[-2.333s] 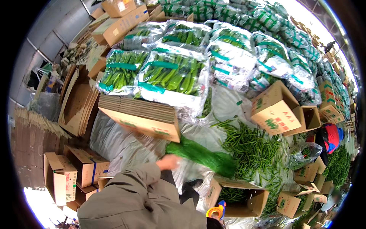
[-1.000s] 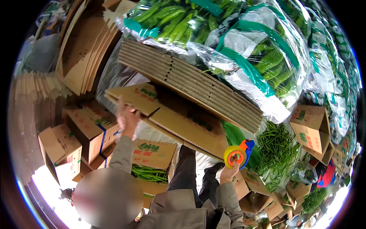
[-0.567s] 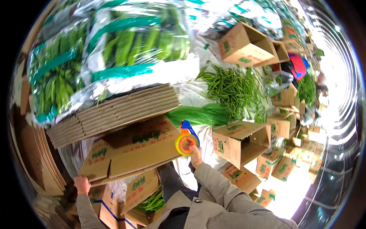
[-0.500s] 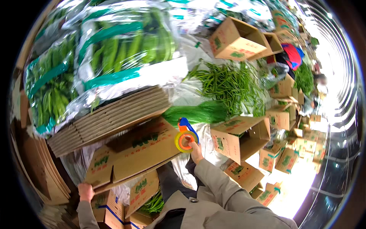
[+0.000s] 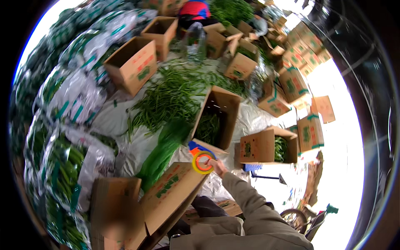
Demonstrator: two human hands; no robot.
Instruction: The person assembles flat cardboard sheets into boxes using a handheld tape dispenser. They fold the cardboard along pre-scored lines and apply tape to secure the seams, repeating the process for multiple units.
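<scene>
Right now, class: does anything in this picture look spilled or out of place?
Yes. A heap of loose green beans lies spilled across the white plastic sheet, outside the open brown cardboard boxes around it.

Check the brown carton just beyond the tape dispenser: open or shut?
Open. The carton has its flaps spread, and green beans show inside; the tape dispenser sits below it.

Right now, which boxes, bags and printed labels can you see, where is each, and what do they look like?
Flat cardboard box: lower centre, brown with green print, beside the right hand holding a yellow-and-orange tape dispenser.
Open carton: centre, brown, green pods inside.
Carton with red and green label: upper left, open.
Clear bags: left, green bands, full of green pods.
Green-strapped cartons: right, brown.
</scene>
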